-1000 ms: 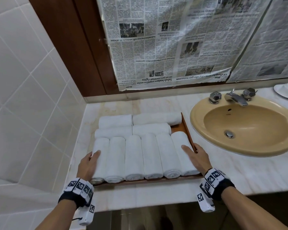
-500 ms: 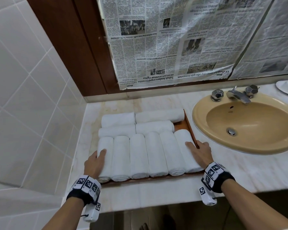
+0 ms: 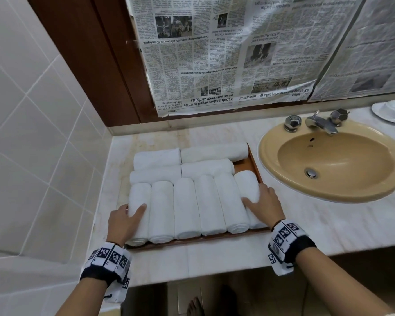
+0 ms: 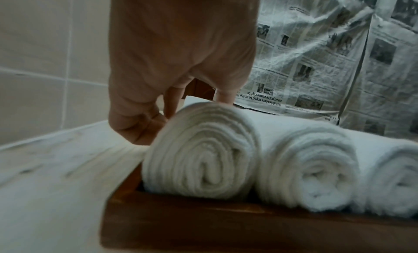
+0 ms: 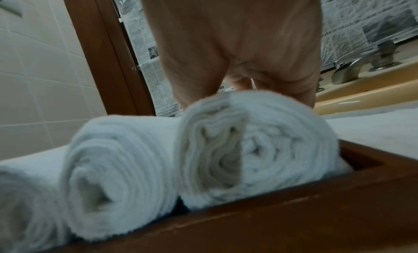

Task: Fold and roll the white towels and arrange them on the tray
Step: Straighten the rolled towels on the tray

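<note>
A: Where do we have our hands now?

B: Our left hand (image 3: pixel 123 218) rests on the outermost left towel (image 3: pixel 139 210) of the near row. The thumb lies on top and the other fingers go down its outer side, loosely spread. Our right hand (image 3: pixel 263 205) lies the same way on the outermost right towel (image 3: pixel 249 192), thumb on top, fingers toward the tray (image 3: pixel 253 166) wall at 3 o'clock.

A: And how do the towels lie?

B: Six rolls in the near row have their long axis from 6 to 12 o'clock, side by side and touching. Four more rolls (image 3: pixel 205 160) behind them lie across, from 9 to 3 o'clock. All are inside the tray, which stands on the counter (image 3: pixel 214 258), with the sink (image 3: pixel 335 160) at 3 o'clock from it.

A: So what does the next move depend on?

B: We think on this: each hand is at one end of the row, and the rolls lie across the line between our hands. If we press inward, from 9 and from 3 o'clock, the row closes. The right roll seems a little tilted, so the right hand is nearer to the work.
</note>
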The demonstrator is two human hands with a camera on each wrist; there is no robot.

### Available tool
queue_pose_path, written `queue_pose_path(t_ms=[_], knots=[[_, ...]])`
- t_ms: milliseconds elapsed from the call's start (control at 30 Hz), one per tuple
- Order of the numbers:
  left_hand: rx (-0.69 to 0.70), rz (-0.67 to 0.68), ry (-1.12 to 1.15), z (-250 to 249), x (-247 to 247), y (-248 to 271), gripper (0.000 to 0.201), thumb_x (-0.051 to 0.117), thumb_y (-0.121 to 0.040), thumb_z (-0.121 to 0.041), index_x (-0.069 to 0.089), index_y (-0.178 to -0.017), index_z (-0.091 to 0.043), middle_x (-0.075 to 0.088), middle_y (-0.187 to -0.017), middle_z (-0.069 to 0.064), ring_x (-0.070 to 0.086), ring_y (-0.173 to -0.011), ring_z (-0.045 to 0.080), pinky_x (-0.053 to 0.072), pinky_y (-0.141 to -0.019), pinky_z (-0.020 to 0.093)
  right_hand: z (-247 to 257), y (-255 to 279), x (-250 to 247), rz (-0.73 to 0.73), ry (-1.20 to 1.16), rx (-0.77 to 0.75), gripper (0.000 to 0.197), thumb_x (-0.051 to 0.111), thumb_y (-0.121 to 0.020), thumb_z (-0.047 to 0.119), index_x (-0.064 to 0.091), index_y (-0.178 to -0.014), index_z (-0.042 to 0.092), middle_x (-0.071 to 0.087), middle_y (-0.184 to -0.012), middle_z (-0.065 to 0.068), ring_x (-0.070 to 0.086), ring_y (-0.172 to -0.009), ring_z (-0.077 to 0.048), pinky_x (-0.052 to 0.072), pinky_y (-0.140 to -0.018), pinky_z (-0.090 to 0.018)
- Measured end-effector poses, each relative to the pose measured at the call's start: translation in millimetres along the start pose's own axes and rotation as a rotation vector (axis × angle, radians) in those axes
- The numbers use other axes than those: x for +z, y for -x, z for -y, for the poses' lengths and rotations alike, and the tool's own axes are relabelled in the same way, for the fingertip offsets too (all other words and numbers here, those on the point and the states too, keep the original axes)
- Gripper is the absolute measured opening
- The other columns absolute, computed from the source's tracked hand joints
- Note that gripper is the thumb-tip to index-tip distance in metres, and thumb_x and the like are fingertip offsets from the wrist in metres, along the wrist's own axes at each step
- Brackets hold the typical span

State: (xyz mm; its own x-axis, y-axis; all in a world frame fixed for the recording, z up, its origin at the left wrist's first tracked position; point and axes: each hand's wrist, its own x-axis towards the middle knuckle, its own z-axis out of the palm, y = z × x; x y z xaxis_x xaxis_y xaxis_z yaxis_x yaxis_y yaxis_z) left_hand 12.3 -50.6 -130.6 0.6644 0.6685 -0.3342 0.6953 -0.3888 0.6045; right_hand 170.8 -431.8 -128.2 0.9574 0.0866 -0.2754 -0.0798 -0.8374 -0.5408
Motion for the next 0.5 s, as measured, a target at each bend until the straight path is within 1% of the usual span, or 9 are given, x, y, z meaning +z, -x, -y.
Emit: queue_pose_path(t_ms=[33,100,167,233,267,333,367,433,500], knots=[[-0.027,0.010,0.005,0,2,-1,0.101,0.048,-0.063,-0.086,0.056,-0.130,-0.012,0.060,-0.122,0.015,0.056,-0.110,0.035,0.047,-0.096,0.047,0,-1,-1,-0.004,-0.018,0.023,0.072,0.071,-0.082,0.050,0.043,-0.135,0.009,0.051,-0.126,-0.013,0.050,-0.116,-0.032,0.044,-0.093,-0.042],[-0.051,0.012,0.007,-3,6,-2,0.108,0.044,-0.060,-0.087,0.053,-0.133,-0.008,0.059,-0.123,0.017,0.054,-0.115,0.037,0.046,-0.098,0.050,2,-4,-3,-0.006,-0.064,0.059,0.062,0.072,-0.081,0.047,0.050,-0.122,0.007,0.058,-0.115,-0.011,0.053,-0.103,-0.028,0.044,-0.081,-0.037],[-0.041,-0.005,-0.007,-6,8,-3,0.107,0.044,-0.061,-0.085,0.053,-0.131,-0.005,0.060,-0.123,0.019,0.054,-0.113,0.038,0.046,-0.096,0.049,2,-6,-6,0.011,-0.133,0.084,0.049,0.072,-0.083,0.044,0.054,-0.112,0.008,0.058,-0.104,-0.006,0.050,-0.094,-0.022,0.039,-0.073,-0.034],[-0.027,-0.017,-0.018,-7,9,-4,0.104,0.045,-0.063,-0.083,0.054,-0.130,-0.004,0.061,-0.121,0.019,0.055,-0.111,0.039,0.046,-0.093,0.047,-4,-8,-7,0.035,-0.259,0.115,0.041,0.071,-0.084,0.044,0.057,-0.104,0.011,0.061,-0.100,-0.003,0.054,-0.088,-0.018,0.041,-0.067,-0.031],[-0.020,-0.018,-0.019,-7,9,-4,0.102,0.045,-0.064,-0.082,0.054,-0.129,-0.004,0.061,-0.120,0.018,0.056,-0.110,0.038,0.046,-0.090,0.046,-8,-9,-7,0.045,-0.348,0.142,0.040,0.070,-0.084,0.044,0.058,-0.103,0.011,0.064,-0.101,-0.003,0.058,-0.086,-0.018,0.045,-0.067,-0.031],[-0.009,-0.019,-0.014,-6,9,-3,0.097,0.048,-0.068,-0.078,0.055,-0.129,-0.003,0.062,-0.120,0.018,0.057,-0.108,0.038,0.045,-0.086,0.043,-13,-10,-7,0.072,-0.435,0.171,0.042,0.067,-0.086,0.046,0.058,-0.107,0.011,0.065,-0.107,-0.006,0.062,-0.091,-0.021,0.051,-0.074,-0.036],[-0.008,-0.019,-0.012,-5,9,-3,0.096,0.049,-0.070,-0.077,0.054,-0.130,-0.003,0.061,-0.121,0.019,0.056,-0.108,0.038,0.045,-0.086,0.044,-13,-10,-8,0.096,-0.392,0.154,0.045,0.063,-0.088,0.047,0.056,-0.112,0.010,0.064,-0.111,-0.005,0.061,-0.095,-0.023,0.050,-0.078,-0.037],[-0.001,-0.023,-0.021,-4,9,-3,0.097,0.047,-0.070,-0.079,0.053,-0.132,-0.004,0.059,-0.123,0.021,0.055,-0.111,0.039,0.046,-0.093,0.047,-9,-11,-9,0.136,-0.292,0.105,0.046,0.054,-0.094,0.048,0.053,-0.120,0.010,0.060,-0.115,-0.007,0.058,-0.103,-0.026,0.047,-0.085,-0.037],[-0.002,-0.018,-0.023,-2,10,-3,0.100,0.044,-0.068,-0.081,0.053,-0.132,-0.004,0.058,-0.123,0.021,0.053,-0.112,0.040,0.045,-0.096,0.050,-3,-10,-11,0.134,-0.211,0.075,0.048,0.045,-0.098,0.049,0.053,-0.122,0.008,0.060,-0.119,-0.012,0.057,-0.105,-0.029,0.046,-0.089,-0.039]])
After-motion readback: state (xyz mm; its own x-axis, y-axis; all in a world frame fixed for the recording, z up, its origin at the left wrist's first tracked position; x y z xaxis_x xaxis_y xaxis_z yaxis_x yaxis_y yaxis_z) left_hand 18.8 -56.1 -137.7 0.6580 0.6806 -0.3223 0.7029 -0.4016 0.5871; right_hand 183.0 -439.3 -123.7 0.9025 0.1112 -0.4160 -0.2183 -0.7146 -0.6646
